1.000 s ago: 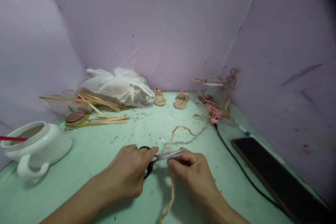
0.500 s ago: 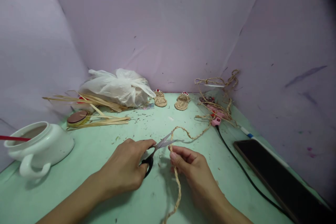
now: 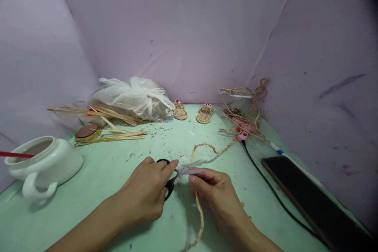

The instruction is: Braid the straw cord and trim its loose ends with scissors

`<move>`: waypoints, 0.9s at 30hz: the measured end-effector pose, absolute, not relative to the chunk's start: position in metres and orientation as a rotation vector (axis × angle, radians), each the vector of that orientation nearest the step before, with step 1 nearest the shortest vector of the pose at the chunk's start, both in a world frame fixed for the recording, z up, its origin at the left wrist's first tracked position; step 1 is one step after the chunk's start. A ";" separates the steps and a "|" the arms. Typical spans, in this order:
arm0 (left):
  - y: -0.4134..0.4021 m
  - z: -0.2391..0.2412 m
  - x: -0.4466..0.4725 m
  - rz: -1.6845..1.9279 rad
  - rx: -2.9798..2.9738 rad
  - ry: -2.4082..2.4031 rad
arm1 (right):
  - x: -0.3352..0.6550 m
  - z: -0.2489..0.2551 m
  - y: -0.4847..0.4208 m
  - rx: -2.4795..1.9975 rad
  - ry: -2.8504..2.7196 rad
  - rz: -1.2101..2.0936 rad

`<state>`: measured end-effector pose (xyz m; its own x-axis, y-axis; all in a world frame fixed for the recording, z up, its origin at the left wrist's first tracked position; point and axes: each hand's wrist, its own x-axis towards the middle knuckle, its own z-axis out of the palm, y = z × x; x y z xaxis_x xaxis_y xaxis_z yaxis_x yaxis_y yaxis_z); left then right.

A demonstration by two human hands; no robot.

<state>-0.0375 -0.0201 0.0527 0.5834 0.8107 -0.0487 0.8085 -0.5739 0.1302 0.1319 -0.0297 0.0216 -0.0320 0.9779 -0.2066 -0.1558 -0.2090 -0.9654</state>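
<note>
My left hand (image 3: 150,189) is closed on the black handles of a pair of scissors (image 3: 185,171), fingers in the loops. The slightly parted blades point right, across the braided straw cord (image 3: 201,214) just above my right fingertips. My right hand (image 3: 217,189) pinches that cord between thumb and fingers. From the pinch the cord hangs down toward the near edge of the view, and its other end curves up and right to the pink power strip. Whether the blades have cut into the strands I cannot tell.
A white pot (image 3: 67,163) stands left, beside a round tin (image 3: 88,132) and straw strips (image 3: 118,137). Behind are a white plastic bag (image 3: 132,98) and two small woven sandals (image 3: 204,114). Right lie a pink power strip (image 3: 242,136), its black cable and a dark phone (image 3: 313,201).
The scissors have come nearer to me and turned flatter, their blades now close to my right fingertips. My right hand still pinches the cord in nearly the same place.
</note>
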 end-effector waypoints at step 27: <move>-0.010 0.058 -0.041 0.741 1.492 1.396 | 0.131 0.018 -0.029 -1.174 -0.697 1.669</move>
